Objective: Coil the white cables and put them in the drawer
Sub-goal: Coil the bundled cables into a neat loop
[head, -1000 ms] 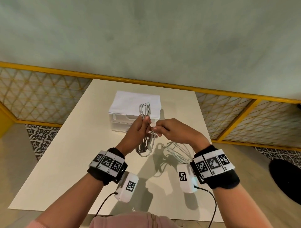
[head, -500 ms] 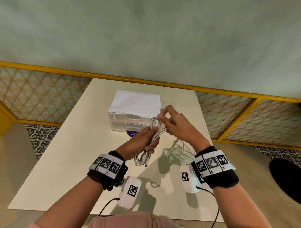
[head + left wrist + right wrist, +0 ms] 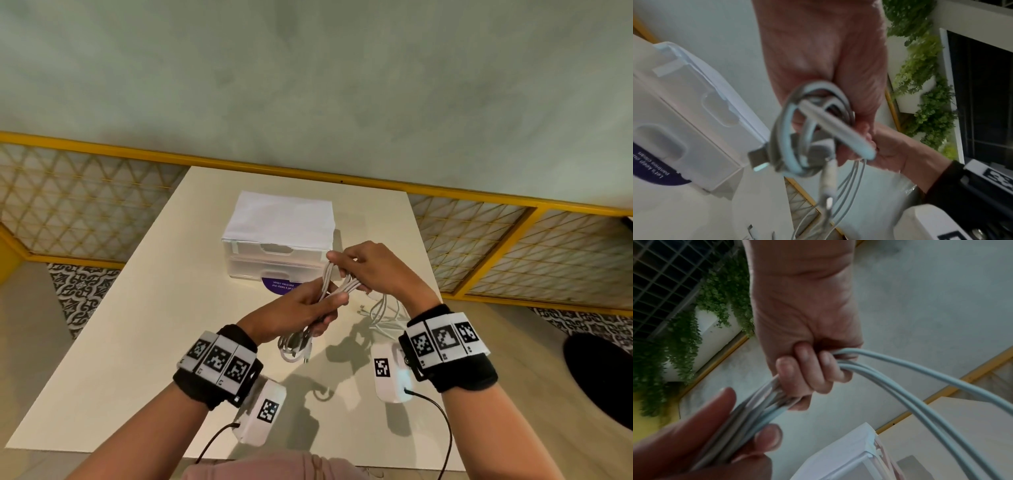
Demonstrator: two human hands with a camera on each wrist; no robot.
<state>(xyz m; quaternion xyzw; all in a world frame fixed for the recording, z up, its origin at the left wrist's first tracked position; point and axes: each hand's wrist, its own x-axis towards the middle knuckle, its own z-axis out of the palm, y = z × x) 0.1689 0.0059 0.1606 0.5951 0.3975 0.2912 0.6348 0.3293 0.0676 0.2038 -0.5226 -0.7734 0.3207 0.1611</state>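
Right hand (image 3: pixel 370 270), which a second before pinched beside the left hand (image 3: pixel 301 308) gripping the cable bundle (image 3: pixel 337 287), had lifted, clutching strands above the desk (image 3: pixel 137 342): coiling unfinished, drawer unit (image 3: pixel 277 253) shut.

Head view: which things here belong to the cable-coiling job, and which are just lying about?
Job:
- white cable bundle, gripped by left hand and right hand
- loose white cables on the table
- two-drawer plastic unit, both drawers closed

Lying about:
- white paper atop the unit
- purple round sticker
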